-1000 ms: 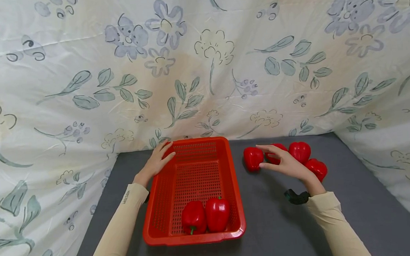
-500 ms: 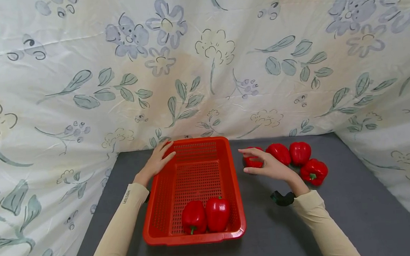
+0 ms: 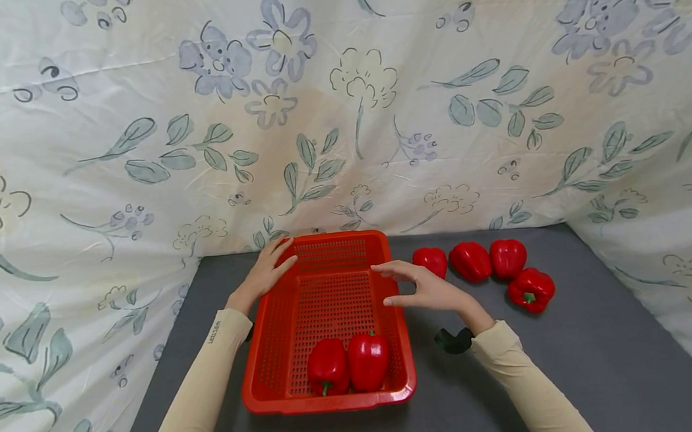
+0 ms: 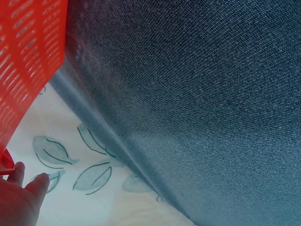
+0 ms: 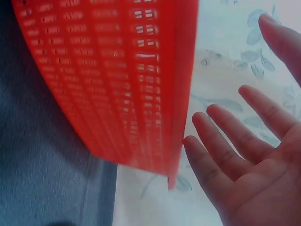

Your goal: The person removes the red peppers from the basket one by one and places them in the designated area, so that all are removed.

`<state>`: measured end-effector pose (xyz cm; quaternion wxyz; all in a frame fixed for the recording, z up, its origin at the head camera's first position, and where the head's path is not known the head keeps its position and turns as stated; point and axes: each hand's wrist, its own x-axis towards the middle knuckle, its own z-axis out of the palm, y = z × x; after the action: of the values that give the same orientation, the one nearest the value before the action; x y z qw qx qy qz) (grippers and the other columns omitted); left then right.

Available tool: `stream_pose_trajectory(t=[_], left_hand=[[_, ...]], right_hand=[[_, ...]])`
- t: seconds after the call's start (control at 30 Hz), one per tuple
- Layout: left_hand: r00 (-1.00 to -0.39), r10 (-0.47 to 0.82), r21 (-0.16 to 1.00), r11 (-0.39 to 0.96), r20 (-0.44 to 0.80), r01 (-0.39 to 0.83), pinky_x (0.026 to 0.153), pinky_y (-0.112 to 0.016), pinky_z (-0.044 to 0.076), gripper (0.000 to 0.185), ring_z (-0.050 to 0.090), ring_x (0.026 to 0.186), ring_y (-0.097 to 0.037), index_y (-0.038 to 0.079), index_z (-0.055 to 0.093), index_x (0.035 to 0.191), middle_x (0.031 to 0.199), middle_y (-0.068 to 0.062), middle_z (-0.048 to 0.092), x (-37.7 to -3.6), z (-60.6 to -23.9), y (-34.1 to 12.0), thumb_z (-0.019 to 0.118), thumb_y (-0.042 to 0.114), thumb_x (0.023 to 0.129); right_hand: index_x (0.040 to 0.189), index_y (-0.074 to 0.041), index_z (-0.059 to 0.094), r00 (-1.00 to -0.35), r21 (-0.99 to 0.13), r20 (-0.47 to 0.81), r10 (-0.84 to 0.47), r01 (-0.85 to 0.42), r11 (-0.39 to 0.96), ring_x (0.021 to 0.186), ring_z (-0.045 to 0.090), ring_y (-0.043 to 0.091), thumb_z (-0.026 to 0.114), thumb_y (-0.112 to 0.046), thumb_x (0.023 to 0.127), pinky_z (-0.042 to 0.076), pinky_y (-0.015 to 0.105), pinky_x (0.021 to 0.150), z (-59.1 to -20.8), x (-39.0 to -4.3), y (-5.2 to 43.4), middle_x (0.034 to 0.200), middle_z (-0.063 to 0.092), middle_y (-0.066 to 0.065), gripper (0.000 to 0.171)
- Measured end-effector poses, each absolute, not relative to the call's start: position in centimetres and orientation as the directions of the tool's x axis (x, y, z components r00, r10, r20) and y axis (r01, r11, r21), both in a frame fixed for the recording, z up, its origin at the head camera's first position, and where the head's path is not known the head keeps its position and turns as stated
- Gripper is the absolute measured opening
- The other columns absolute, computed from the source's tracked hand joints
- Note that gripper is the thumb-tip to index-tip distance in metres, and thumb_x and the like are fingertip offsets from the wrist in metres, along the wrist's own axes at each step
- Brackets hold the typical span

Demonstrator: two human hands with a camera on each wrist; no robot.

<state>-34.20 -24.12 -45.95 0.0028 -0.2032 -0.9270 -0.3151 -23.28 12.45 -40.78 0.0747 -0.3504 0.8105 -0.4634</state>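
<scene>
A red perforated plastic basket stands on the dark table. Inside it, two red bell peppers lie side by side at the near end. My left hand rests at the basket's upper left rim, fingers extended and thumb reaching over the inside. My right hand is over the basket's right rim with spread fingers and nothing in its grasp. The right wrist view shows its fingertips beside the basket's outer rim. Just behind this hand is a partly covered red bell pepper.
Right of the right hand, more bell peppers lie on the dark cloth-covered table: one, another, and a nearer one showing its green stem. A floral curtain hangs behind and along the sides.
My right hand has moved left, empty, from over the bell peppers to the basket's right rim. The left hand, basket and peppers have stayed in place.
</scene>
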Motion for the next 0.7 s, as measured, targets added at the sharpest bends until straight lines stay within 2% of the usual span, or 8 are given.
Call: stream_pose_trajectory(t=[0.23,0.4,0.57,0.7], left_hand=[[-0.915,0.381,0.568,0.727,0.135,0.386,0.107,-0.064,0.013,0.063,0.004,0.141,-0.037,0.018,0.024,0.149,0.156,-0.008,0.009,-34.2,-46.0,-24.2,0.041,0.048,0.096],[-0.916,0.378,0.567,0.728,0.136,0.385,0.107,-0.064,0.012,0.063,0.004,0.141,-0.038,0.019,0.024,0.149,0.156,-0.007,0.009,-34.2,-46.0,-24.2,0.041,0.048,0.095],[-0.916,0.376,0.562,0.732,0.137,0.385,0.106,-0.065,0.011,0.063,0.004,0.141,-0.039,0.018,0.024,0.149,0.156,-0.008,0.009,-34.2,-46.0,-24.2,0.04,0.048,0.096],[-0.919,0.372,0.564,0.734,0.132,0.378,0.106,-0.064,0.012,0.063,0.004,0.141,-0.037,0.019,0.024,0.149,0.156,-0.007,0.008,-34.2,-46.0,-24.2,0.04,0.049,0.095]], right_hand=[[0.137,-0.015,0.045,-0.697,-0.784,0.22,-0.682,-0.543,0.302,0.117,0.047,0.017,0.075,-0.019,0.077,0.045,0.051,0.092,-42.7,-24.5,10.9,0.135,0.048,0.001,0.067],[0.137,-0.019,0.046,-0.672,-0.76,0.204,-0.712,-0.567,0.318,0.118,0.047,0.018,0.073,-0.029,0.078,0.046,0.042,0.093,-42.9,-24.5,9.8,0.135,0.048,0.004,0.065],[0.137,-0.024,0.045,-0.65,-0.739,0.164,-0.742,-0.579,0.344,0.114,0.047,0.011,0.073,-0.035,0.077,0.048,0.03,0.09,-42.9,-24.0,9.0,0.132,0.048,-0.007,0.066],[0.136,-0.028,0.044,-0.623,-0.737,0.137,-0.77,-0.583,0.34,0.112,0.048,0.01,0.074,-0.034,0.076,0.05,0.029,0.086,-43.4,-23.7,8.6,0.131,0.048,-0.006,0.067]])
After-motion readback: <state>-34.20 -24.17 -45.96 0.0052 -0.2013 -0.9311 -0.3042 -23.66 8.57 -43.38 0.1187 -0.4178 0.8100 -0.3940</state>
